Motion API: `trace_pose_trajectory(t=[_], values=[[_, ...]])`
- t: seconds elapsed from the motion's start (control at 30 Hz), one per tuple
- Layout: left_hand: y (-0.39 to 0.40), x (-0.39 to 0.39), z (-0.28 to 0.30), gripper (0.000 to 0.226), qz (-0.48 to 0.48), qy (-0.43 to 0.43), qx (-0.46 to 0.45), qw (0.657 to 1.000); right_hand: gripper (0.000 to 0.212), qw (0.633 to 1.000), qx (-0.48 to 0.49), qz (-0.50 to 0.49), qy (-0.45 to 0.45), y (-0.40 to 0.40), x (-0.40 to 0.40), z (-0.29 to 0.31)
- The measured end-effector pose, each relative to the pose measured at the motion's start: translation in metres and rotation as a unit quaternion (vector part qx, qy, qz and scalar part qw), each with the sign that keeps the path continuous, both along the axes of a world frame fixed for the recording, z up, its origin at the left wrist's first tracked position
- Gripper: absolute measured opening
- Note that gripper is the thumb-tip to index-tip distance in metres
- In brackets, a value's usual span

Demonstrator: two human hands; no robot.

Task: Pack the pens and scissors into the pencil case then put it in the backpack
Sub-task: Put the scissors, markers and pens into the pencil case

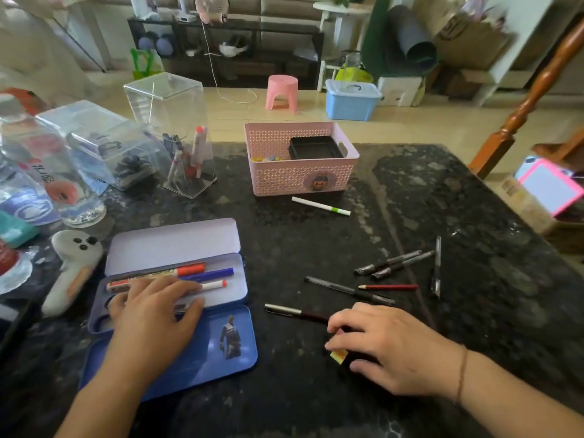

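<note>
Pencil case (177, 270): metal tin, open, lying on the dark stone table (316, 390) at front-left. Pale lid raised at the far side; blue panel w/ a printed figure folded out toward the viewer. Tray holds three markers side by side: orange-capped marker (177, 272), purple marker (211, 275), and a white one w/ orange tip (213, 285).

Left hand (155, 314): palm down, fingers spread flat over the tray's near-left part, resting on the markers; nothing gripped.

Right hand (382, 339): on the table right of the case, fingers curled down onto the rear end of a dark pen w/ silver cap (284, 310), apparently pinching it; a small yellow tag (338, 355) shows under the fingertips. Exact grip cannot be told.

Loose pens, right-centre of table: black gel pen (347, 289), red pencil (388, 287), two dark pens lying together (395, 263), one upright-lying black pen (437, 267). White pen w/ green band (320, 206) lies just in front of the pink basket (300, 177). Scissors and backpack: not seen.

Left edge: plush ghost toy (74, 267) beside the case, water bottles (47, 181), clear display box (177, 134).
</note>
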State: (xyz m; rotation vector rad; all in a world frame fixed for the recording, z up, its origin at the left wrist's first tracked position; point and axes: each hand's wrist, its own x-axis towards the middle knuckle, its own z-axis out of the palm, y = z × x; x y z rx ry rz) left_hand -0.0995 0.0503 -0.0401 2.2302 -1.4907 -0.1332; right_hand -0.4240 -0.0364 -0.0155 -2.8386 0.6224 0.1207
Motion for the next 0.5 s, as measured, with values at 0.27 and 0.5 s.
trace_pose_trajectory(t=[0.27, 0.5], values=[[0.001, 0.002, -0.002, 0.038, -0.003, 0.009, -0.003, 1.0, 0.021, 0.998, 0.015, -0.028, -0.048, 0.0, -0.001, -0.017], [0.002, 0.009, 0.0, 0.025, 0.024, 0.053, -0.02, 0.998, 0.02, 0.996, 0.054, -0.045, -0.057, 0.0, 0.0, -0.024]])
